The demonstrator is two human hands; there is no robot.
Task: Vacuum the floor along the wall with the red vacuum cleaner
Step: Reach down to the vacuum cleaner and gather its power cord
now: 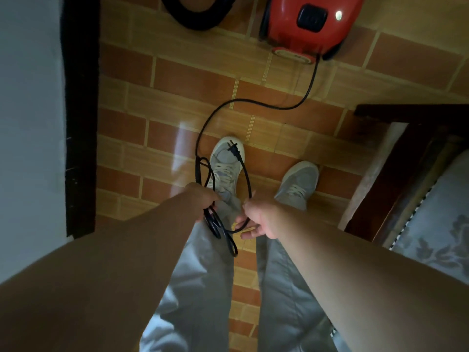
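The red vacuum cleaner (308, 24) stands on the tiled floor at the top of the head view, with its black hose (195, 20) curling to its left. A black power cord (266, 104) runs from its rear down to me. My left hand (203, 198) is shut on several loops of that cord, which hang below it. My right hand (258, 217) grips the free end of the cord. The plug (233, 149) sticks up above my left shoe.
A white wall with a dark skirting strip (81, 118) runs down the left side. A dark wooden bed frame (396, 153) with a patterned mattress (441, 224) fills the right. My two grey shoes stand on the brick-pattern tiles (177, 80).
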